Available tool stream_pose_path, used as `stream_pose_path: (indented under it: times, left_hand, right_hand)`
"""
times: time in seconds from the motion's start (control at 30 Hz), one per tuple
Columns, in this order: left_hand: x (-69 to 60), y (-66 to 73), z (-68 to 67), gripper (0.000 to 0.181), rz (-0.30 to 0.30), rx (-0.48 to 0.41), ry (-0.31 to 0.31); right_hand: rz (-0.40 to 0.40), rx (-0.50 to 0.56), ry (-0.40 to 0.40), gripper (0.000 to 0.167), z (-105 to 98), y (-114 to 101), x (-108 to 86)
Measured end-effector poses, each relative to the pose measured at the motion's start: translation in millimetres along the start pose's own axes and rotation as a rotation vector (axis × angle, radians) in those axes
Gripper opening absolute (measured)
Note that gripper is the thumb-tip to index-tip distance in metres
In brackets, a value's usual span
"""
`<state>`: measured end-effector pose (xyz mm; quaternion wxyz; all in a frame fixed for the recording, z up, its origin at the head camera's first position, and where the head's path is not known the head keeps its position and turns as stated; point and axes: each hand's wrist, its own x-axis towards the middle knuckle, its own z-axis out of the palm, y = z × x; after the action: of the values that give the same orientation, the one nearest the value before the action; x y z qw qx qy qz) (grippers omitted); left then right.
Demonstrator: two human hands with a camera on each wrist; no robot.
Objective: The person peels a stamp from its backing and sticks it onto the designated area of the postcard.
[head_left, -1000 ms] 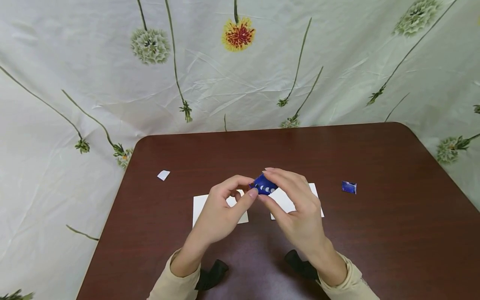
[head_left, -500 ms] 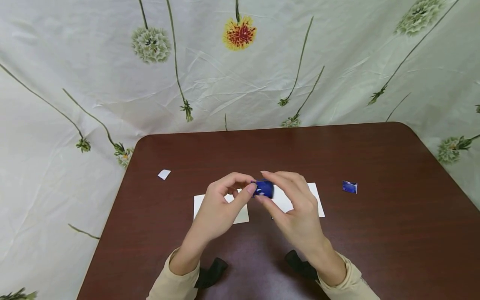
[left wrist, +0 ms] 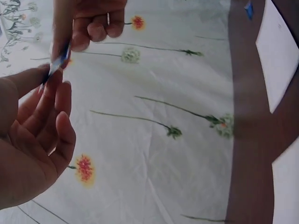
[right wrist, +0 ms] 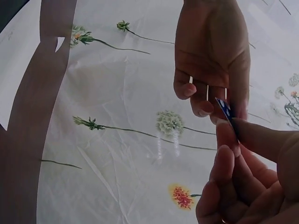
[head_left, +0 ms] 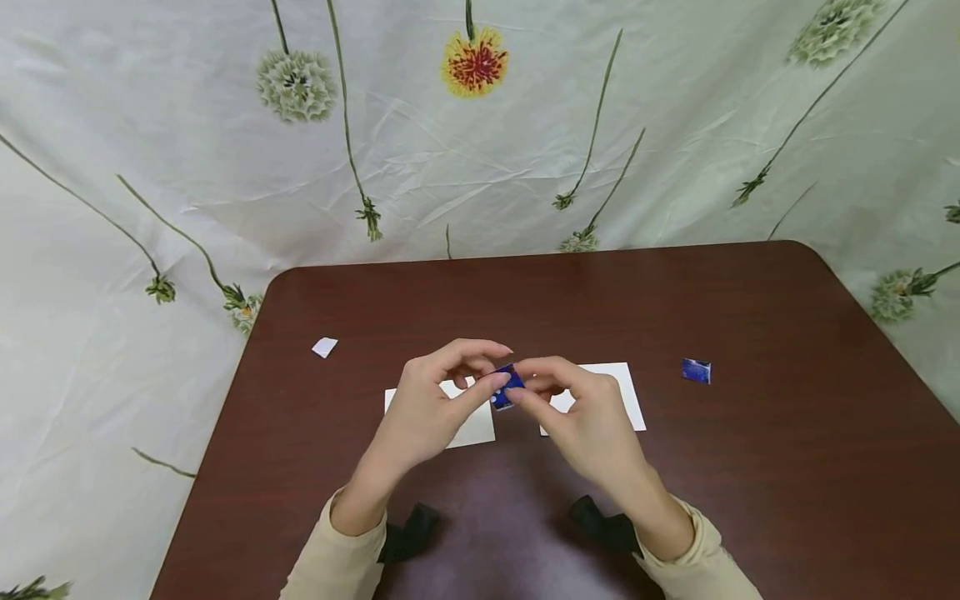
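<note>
A small blue paper piece [head_left: 515, 382] with white moon-like marks is up in front of me, between both hands. My left hand [head_left: 427, 410] pinches its left side between thumb and fingers. My right hand [head_left: 594, 417] pinches the other side with thumb and index finger, partly covering it. Edge-on, the blue piece looks thin in the left wrist view [left wrist: 59, 61] and in the right wrist view [right wrist: 225, 109]. Two white paper sheets lie on the table below, one under the left hand [head_left: 472, 427] and another behind the right hand [head_left: 611, 398].
A second small blue piece [head_left: 696, 371] lies on the brown table [head_left: 780, 433] to the right. At the far left lies a small white scrap [head_left: 325, 347]. Behind the table hangs a white cloth [head_left: 420, 125] with printed flowers.
The blue piece has been turned and bent between the fingers, then brought slightly left and down. My right fingers have shifted from its far corner to a closer pinch, curling in more.
</note>
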<state>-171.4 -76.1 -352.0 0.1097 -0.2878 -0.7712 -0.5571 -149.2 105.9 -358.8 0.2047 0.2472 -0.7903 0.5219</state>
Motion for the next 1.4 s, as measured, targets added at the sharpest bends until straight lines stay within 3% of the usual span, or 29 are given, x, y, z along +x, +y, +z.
stream_pose_path:
  times: [0.1,0.27,0.43,0.57,0.7,0.83,0.93,1.03,1.2,1.4]
  left_hand:
    - [-3.8,-7.2,-4.9,0.024,0.008,0.036,-0.056]
    - [-11.8,-20.6,-8.5,0.026,0.016,0.107,-0.157]
    - [-23.5,-35.3,-12.6,0.031,-0.065,0.193,-0.176]
    - [-37.3,-58.1,-11.4,0.034,-0.15,0.382,-0.214]
    - [-50.6,-79.3,-10.3,0.042,-0.18,0.617,-0.315]
    - [-60.1,-90.1,-10.8,0.055,-0.208,0.733,-0.441]
    - [-65.4,-95.2,-10.4,0.064,-0.251,0.756,-0.546]
    - [-68.8,-97.3,-10.0,0.068,-0.284,0.741,-0.611]
    - [-71.5,-99.0,-10.2,0.067,-0.286,0.727,-0.621]
    - [-73.6,-100.6,-10.5,0.067,-0.272,0.727,-0.629]
  right_hand:
    - [0.049,0.006,-0.079,0.015,1.7,3.4,0.8]
    - [0.092,-0.011,-0.194,0.014,5.5,12.6,2.2]
    - [0.218,-0.044,-0.268,0.008,13.6,31.9,7.3]
    - [0.353,-0.048,-0.302,0.008,19.1,52.6,13.3]
    - [0.466,-0.049,-0.334,0.011,27.2,72.1,17.3]
    - [0.575,-0.076,-0.357,0.015,40.0,88.0,18.6]
    - [0.649,-0.084,-0.382,0.017,51.5,97.0,18.2]
    - [0.699,-0.072,-0.403,0.016,62.4,103.7,17.9]
    - [0.735,-0.051,-0.422,0.016,74.7,107.5,20.2]
    - [0.719,-0.077,-0.457,0.024,82.3,105.2,26.5]
